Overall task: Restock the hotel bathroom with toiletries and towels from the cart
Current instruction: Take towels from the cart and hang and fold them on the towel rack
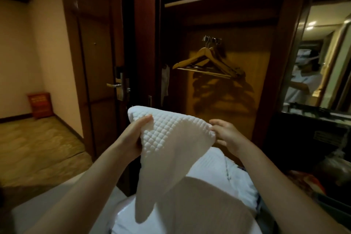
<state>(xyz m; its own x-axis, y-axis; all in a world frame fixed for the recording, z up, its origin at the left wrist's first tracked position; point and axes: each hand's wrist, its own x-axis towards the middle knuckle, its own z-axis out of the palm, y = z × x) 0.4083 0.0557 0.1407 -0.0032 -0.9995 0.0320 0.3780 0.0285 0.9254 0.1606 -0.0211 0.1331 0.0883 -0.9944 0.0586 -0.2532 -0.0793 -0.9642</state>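
Head view: hotel entry. Carpet [38,142] at left, dark wood door [98,62], open wardrobe [228,104] w/ hangers [207,61], mirror [313,59] at right. Red box [39,104] by wall, writing too blurred to read. Towel [171,142] held up over white linen pile [237,182]. Left hand [136,135] & right hand [226,135] each pinch an edge.

Both hands, left hand [135,135] and right hand [226,135], grip a white towel [171,144] (waffle-textured, perhaps).
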